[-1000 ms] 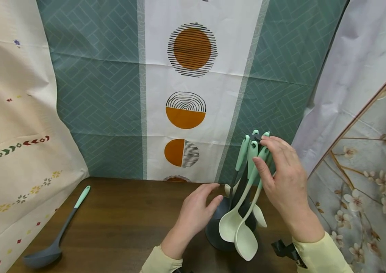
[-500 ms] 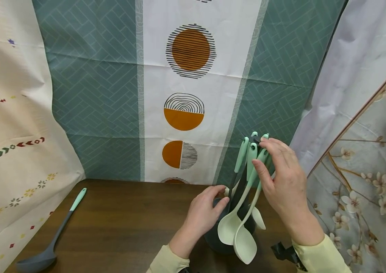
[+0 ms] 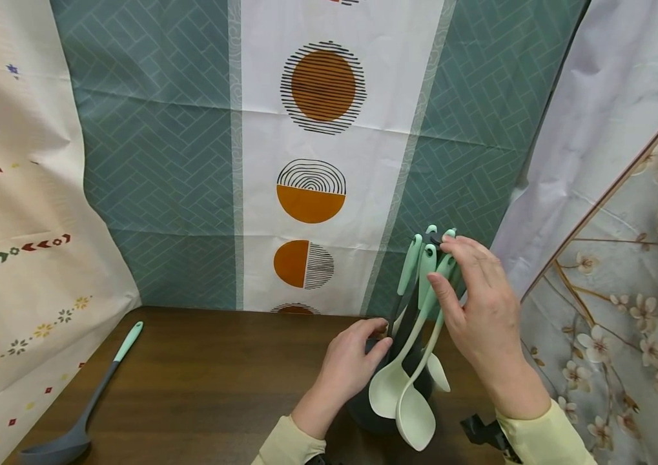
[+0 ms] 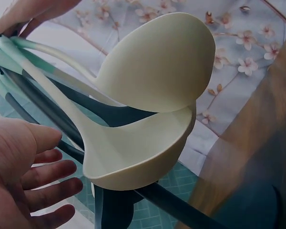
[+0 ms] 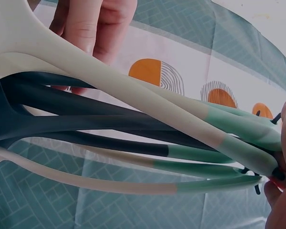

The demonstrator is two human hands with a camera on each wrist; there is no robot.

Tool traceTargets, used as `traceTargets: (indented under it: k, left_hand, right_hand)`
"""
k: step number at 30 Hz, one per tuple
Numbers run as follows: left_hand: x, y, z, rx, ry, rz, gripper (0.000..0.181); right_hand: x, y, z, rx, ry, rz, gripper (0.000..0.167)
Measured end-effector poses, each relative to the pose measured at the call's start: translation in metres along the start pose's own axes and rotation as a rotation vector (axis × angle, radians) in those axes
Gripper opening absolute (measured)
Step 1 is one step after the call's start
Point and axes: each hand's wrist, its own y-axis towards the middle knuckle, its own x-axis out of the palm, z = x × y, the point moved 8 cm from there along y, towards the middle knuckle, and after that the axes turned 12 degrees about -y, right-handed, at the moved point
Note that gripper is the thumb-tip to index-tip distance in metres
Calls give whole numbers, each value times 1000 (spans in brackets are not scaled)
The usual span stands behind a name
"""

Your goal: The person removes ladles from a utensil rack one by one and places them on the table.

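Observation:
A rack of hanging kitchen utensils with a dark round base [image 3: 372, 413] stands at the right of the table. Mint handles [image 3: 426, 261] gather at its top. A cream ladle [image 3: 387, 391] and a cream spoon [image 3: 416, 418] hang in front, with dark utensils behind. My right hand [image 3: 488, 310] curves around the handle tops, thumb against one; whether it pinches a handle is unclear. My left hand [image 3: 349, 368] is left of the rack beside a thin dark shaft. Its fingers [image 4: 52, 191] are spread and relaxed, and its thumb lies close to that shaft; contact is unclear.
A dark grey ladle [image 3: 96, 397] with a mint handle lies at the left of the brown wooden table [image 3: 218, 387]. Patterned cloth [image 3: 172, 161] hangs behind the table and along both sides. A black strap [image 3: 485, 431] shows at the right sleeve.
My left hand has moved right, up to the rack's left side. My right hand has stayed at the handle tops. The whole view has shifted slightly.

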Motion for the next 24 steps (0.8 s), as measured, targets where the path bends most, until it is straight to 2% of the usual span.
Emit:
traceTargets:
  k: [7, 24]
  left_hand:
    - [6, 1, -6, -23, 7, -18, 34]
    - [9, 3, -7, -10, -25, 17, 28]
  right_hand:
    - [0, 0, 1, 2, 6, -2, 61]
    - [1, 0, 1, 8, -6, -10, 61]
